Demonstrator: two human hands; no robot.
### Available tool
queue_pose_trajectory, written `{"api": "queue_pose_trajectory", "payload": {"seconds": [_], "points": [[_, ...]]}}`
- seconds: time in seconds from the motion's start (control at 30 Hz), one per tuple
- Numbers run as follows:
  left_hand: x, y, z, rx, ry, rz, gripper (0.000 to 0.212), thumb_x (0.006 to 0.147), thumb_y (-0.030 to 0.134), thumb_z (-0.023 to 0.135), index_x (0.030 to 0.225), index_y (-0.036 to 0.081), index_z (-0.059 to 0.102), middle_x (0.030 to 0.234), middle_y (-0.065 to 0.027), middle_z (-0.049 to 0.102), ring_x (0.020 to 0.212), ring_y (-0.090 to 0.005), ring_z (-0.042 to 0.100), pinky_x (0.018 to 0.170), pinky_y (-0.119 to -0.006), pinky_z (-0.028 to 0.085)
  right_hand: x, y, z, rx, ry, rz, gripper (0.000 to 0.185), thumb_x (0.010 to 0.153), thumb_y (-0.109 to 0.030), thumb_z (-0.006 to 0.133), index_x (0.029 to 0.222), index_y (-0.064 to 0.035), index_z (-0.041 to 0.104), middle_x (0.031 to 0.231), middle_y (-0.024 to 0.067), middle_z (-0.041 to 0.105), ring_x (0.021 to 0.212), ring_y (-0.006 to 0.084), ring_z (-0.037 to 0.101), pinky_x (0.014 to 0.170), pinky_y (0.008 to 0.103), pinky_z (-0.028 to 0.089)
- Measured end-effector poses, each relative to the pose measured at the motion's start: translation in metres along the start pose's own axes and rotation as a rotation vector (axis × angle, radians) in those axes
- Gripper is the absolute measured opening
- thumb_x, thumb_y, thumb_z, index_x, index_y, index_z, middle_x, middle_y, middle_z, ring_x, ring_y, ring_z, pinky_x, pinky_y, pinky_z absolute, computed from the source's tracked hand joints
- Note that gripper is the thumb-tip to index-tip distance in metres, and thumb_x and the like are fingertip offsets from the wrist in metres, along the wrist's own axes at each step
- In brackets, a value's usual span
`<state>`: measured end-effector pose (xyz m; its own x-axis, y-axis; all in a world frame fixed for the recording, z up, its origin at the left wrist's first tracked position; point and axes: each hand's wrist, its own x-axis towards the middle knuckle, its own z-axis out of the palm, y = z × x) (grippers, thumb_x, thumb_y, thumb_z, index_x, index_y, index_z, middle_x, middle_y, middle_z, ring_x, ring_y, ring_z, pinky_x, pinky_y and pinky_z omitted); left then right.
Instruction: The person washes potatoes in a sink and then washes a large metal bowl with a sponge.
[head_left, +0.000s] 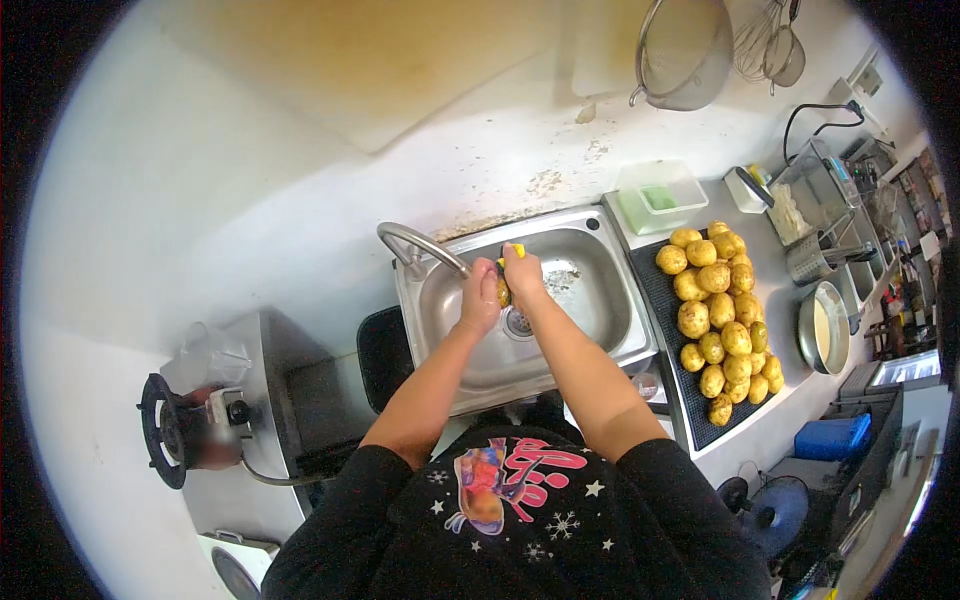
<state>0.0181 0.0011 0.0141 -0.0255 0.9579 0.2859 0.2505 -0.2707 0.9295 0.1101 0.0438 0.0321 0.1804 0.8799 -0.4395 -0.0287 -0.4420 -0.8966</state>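
Over a stainless steel sink (592, 315), close to the end of the curved faucet (424, 241), my two hands meet. My left hand (481, 296) is closed on a potato (503, 291), of which a small part shows between the hands. My right hand (523, 276) grips a yellow and dark sponge (517, 250) against it. Dark bits of dirt (561, 276) lie on the sink bottom near the drain. To the right of the sink, many potatoes (714, 277) rest in a pile on a black textured mat (670, 330).
Behind the mat stands a translucent plastic tub (664, 199) with something green inside. A metal bowl (823, 330) sits right of the potatoes. A gas burner (165, 431) is at the far left; a large strainer (684, 56) hangs on the wall.
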Motion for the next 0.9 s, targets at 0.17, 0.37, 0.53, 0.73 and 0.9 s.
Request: {"api": "queue_pose_trajectory", "payload": {"seconds": [0.17,0.37,0.53,0.73,0.9], "points": [[0.003,0.002,0.005,-0.626,-0.162,-0.408,0.029,0.091,0.030,0.035,0.082,0.006,0.049,0.075,-0.0080,0.053,0.065,-0.0169,0.050,0.055,-0.029,0.040,0.060,0.051,-0.019,0.021,0.018,0.022,0.047,0.084,-0.042,0.053,0.097,0.0033,0.053,0.078,0.0120,0.056,0.063,0.0171,0.052,0.057,0.0322,0.045],[0.009,0.022,-0.018,-1.153,0.106,-1.050,0.039,0.088,0.048,0.040,0.088,0.011,0.053,0.073,-0.0054,0.055,0.059,-0.0174,0.052,0.046,-0.027,0.042,-0.006,0.005,-0.013,0.020,-0.139,-0.063,0.052,0.084,-0.044,0.050,0.110,0.0012,0.049,0.101,0.0166,0.055,0.086,0.0228,0.055,0.073,0.0349,0.045],[0.000,0.016,-0.003,-0.880,0.051,-0.885,0.037,0.088,0.049,0.037,0.085,0.015,0.052,0.067,-0.0011,0.052,0.050,-0.0134,0.051,0.037,-0.026,0.036,-0.048,-0.005,-0.001,-0.308,0.003,-1.052,0.038,0.080,-0.033,0.058,0.100,-0.0013,0.055,0.088,0.0209,0.058,0.081,0.0370,0.056,0.072,0.0427,0.045],[-0.004,0.019,0.006,-0.602,0.056,-0.758,0.031,0.090,0.039,0.033,0.082,0.014,0.049,0.058,0.0003,0.044,0.037,-0.0089,0.037,0.029,-0.025,0.024,-0.032,-0.019,-0.005,-0.290,0.045,-0.271,0.042,0.083,-0.038,0.054,0.078,0.0023,0.062,0.076,0.0198,0.061,0.071,0.0293,0.058,0.069,0.0379,0.044],[-0.004,0.004,0.000,-0.579,-0.078,-0.640,0.033,0.091,0.039,0.033,0.085,0.012,0.050,0.065,-0.0032,0.048,0.044,-0.0124,0.043,0.034,-0.027,0.031,0.024,0.010,-0.007,-0.228,0.130,-0.179,0.055,0.085,-0.049,0.043,0.075,0.0006,0.064,0.074,0.0225,0.061,0.074,0.0375,0.059,0.071,0.0409,0.044]]}}
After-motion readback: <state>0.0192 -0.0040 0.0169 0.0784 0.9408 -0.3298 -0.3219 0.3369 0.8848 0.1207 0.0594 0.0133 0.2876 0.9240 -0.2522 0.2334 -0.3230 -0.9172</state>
